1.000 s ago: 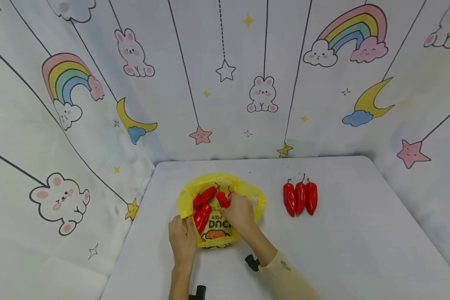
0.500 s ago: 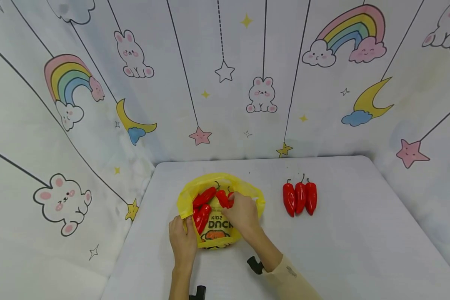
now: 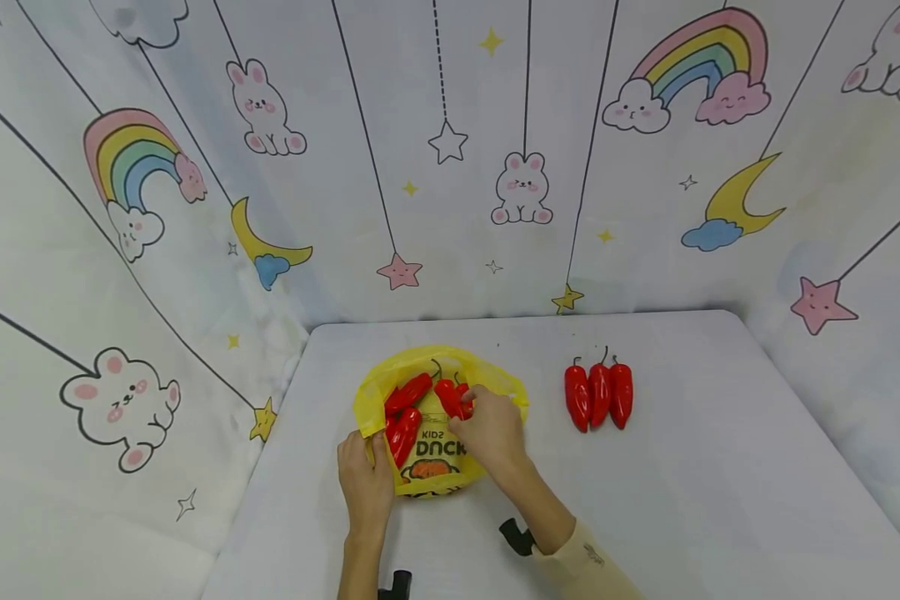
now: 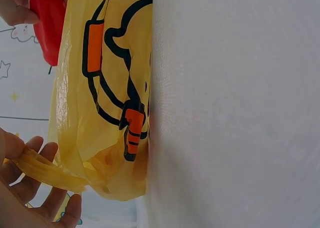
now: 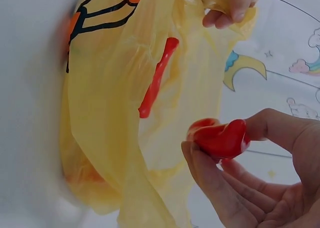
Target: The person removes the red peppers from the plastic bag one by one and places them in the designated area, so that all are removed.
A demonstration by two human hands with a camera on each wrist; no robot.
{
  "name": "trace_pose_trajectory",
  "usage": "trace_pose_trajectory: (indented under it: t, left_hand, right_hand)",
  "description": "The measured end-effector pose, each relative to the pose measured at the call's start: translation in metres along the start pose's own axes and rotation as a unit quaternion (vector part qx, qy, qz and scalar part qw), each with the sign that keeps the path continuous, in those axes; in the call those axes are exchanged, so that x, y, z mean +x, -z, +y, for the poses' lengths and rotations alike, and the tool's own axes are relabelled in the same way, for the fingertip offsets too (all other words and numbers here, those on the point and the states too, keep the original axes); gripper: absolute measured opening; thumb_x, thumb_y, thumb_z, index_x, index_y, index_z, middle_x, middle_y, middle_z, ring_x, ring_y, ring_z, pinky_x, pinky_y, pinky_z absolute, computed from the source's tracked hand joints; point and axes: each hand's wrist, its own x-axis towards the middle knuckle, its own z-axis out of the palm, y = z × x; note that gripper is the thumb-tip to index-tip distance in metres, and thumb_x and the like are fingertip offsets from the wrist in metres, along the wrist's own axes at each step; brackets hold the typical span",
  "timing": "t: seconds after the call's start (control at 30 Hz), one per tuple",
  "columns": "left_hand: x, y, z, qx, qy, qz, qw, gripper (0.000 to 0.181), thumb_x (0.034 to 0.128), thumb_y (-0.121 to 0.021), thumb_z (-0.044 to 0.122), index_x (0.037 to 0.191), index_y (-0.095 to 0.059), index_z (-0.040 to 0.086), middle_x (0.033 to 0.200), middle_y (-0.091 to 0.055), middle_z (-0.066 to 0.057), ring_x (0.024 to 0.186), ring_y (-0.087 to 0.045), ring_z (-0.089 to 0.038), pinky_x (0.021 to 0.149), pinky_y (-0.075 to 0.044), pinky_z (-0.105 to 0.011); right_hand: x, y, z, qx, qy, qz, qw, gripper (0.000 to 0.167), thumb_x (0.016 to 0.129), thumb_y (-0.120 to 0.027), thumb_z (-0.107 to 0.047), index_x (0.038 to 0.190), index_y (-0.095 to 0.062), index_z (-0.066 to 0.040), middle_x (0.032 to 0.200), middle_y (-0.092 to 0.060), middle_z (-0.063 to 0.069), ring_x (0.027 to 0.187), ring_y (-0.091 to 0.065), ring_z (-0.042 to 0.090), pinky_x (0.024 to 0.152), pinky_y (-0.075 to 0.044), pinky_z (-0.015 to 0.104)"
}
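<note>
At the eight o'clock edge of the yellow bag, the left hand pinches the rim, best held taut, while the right hand clamps a red pepper over the mouth toward one o'clock, ideally clear of plastic.

- Yellow bag, printed, mouth gaping, near the table's far left corner
- Glossy red peppers inside
- At least one red pepper pinched at the mouth
- Three loose peppers side by side, stems toward the far edge
</note>
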Motion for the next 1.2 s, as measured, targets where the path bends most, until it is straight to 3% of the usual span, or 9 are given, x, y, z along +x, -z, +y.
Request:
trace_pose_trajectory:
  t: [0.3,0.63,1.2]
  left_hand:
    - [0.000,0.000,0.000,0.001,0.005,-0.005,1.0000,0.014,0.1036,-0.062,0.007,0.115,-0.066,0.000,0.100,-0.066,-0.009,0.099,-0.052,-0.025,0.082,-0.040,-0.038]
    - [0.000,0.001,0.001,0.003,0.006,-0.005,1.0000,0.014,0.1038,-0.062,0.007,0.115,-0.066,0.000,0.100,-0.066,-0.009,0.099,-0.052,-0.025,0.081,-0.039,-0.037]
    - [0.000,0.001,0.003,0.003,0.009,-0.006,0.9999,0.015,0.1038,-0.062,0.007,0.116,-0.066,-0.001,0.101,-0.066,-0.010,0.098,-0.051,-0.025,0.081,-0.039,-0.039]
  right_hand:
    - [0.001,0.007,0.004,0.001,-0.016,-0.007,0.9999,0.035,0.085,-0.086,-0.023,0.112,-0.070,-0.006,0.052,-0.053,-0.003,0.040,-0.047,0.012,0.041,-0.042,0.024]
    - [0.004,0.017,0.006,0.013,-0.041,-0.010,0.9990,0.040,0.086,-0.086,-0.026,0.117,-0.068,-0.008,0.067,-0.065,-0.002,0.048,-0.058,0.011,0.048,-0.051,0.023]
    - [0.005,0.035,0.019,0.028,-0.060,0.005,0.9978,0.040,0.087,-0.083,-0.023,0.121,-0.067,-0.008,0.094,-0.077,0.010,0.054,-0.062,0.010,0.052,-0.054,0.024]
